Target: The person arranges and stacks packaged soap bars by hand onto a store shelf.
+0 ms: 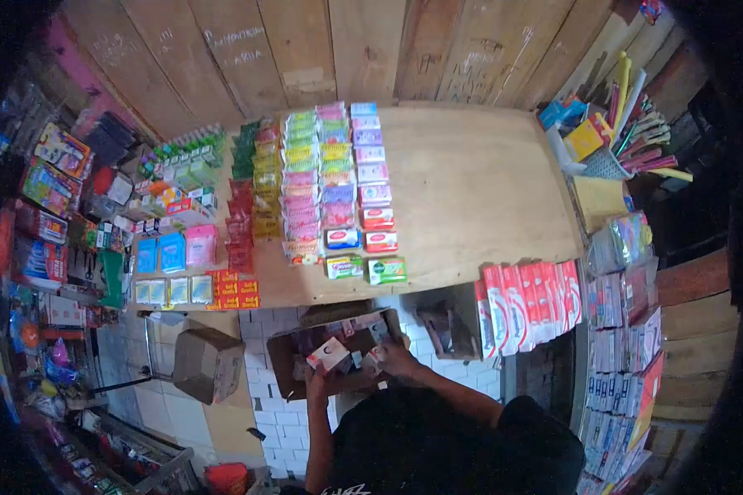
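Below the front edge of the table, an open cardboard box (285, 363) with assorted small packets inside stands in front of me. My left hand (316, 384) is closed on the lower edge of a small white and orange box (330, 353), held over the cardboard box's left part. My right hand (398, 361) reaches over the right side of the same box. Its fingers are bent around a small pale packet (376, 355), whose kind is too blurred to name. A grey packet (380, 330) lies just beyond those fingers.
Rows of soap packs (301, 181) cover the table's (470, 181) middle left. Red and white toothpaste boxes (528, 305) stand at its front right edge. Another cardboard box (208, 365) is at left, an open one (458, 330) at right. A basket (611, 163) stands back right.
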Tool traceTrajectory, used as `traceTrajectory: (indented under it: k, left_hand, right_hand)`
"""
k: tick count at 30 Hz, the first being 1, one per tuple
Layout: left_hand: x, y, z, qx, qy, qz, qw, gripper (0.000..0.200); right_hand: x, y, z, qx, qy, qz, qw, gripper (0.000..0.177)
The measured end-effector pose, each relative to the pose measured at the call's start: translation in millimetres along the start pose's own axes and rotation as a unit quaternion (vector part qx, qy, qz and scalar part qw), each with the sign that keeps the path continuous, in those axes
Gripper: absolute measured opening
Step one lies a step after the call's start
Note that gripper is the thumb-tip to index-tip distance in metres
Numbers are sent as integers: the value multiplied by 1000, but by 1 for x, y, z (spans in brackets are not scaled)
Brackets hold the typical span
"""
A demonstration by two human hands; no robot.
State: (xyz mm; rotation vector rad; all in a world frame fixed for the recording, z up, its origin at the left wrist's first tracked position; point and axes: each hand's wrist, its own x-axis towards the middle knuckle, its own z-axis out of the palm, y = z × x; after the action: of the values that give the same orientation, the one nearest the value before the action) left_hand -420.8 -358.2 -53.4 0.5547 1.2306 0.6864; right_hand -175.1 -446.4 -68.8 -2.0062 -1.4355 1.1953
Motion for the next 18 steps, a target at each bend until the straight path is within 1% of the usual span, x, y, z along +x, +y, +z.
traceTrajectory:
  k: [2,3,4,5,6,7,8,9,10,11,12,13,14,16,18]
  left_hand:
    - [-3,-1,10,-99,-17,-18,995,33]
    - [-9,1,20,-100,-7,-28,995,34]
    - [-7,2,25,2,-33,22,999,35]
    - [-2,3,27,103,-57,74,990,36]
    - [-8,15,38,63,-66,46,995,38]
    - [-14,29,50,23,-72,17,997,41]
    - [-20,43,63,-16,-76,-12,997,43]
    - [-10,42,66,20,-99,14,995,43]
    - [-14,51,77,9,-104,6,995,43]
    - [-17,61,88,-3,-109,-2,994,45]
    - [-21,70,100,-14,-114,-11,993,50]
    - [-12,72,101,-3,-171,-1,985,52]
    - [-4,73,103,5,-227,8,974,54]
    - [-8,95,132,41,-232,26,971,55]
    - [-27,114,150,69,-214,27,974,56]
  right_hand:
    - [-18,6,-24,96,51,-1,994,53]
    - [-29,2,-40,145,77,-1,986,56]
    - [-39,-6,-63,175,58,-1,983,55]
    - [-44,-18,-93,204,39,-2,978,54]
    - [-44,-22,-117,233,17,-4,972,53]
    - [-42,-18,-132,255,32,-32,966,43]
    - [-24,25,-121,210,113,-92,967,37]
    - [-29,5,-156,240,116,-86,960,33]
    - [-19,6,-171,241,142,14,960,30]
    - [-20,-13,-202,166,189,-41,967,31]
    - [-6,-3,-212,250,237,-43,938,33]
    - [4,-7,-227,322,251,29,912,35]
    - [11,-12,-238,436,272,20,857,34]
    - [57,19,-253,490,328,49,806,33]
    - [110,58,-263,499,395,54,769,33]
